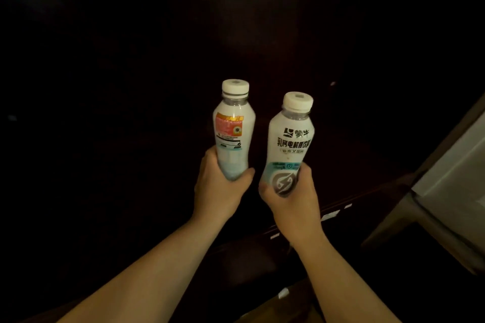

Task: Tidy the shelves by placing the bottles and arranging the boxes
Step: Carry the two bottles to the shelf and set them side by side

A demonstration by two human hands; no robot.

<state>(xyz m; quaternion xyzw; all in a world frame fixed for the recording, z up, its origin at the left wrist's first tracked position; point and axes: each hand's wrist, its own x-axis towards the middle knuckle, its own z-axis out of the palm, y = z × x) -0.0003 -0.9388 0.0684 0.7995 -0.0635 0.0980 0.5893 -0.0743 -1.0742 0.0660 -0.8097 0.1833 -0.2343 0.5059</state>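
I hold two white drink bottles with white caps, upright, in front of me. My left hand (219, 189) grips the lower end of the left bottle (234, 126), whose label shows a red-orange patch. My right hand (291, 202) grips the base of the right bottle (288, 144), which has black Chinese lettering and a grey lightning emblem. The two bottles stand side by side, a little apart. The scene beyond them is very dark, and I can make out no boxes.
A dark shelf edge (336, 214) with small white tags runs diagonally below my right hand. A pale grey upright panel or door (451, 181) stands at the right edge. A brown cardboard surface (275, 307) shows dimly at the bottom.
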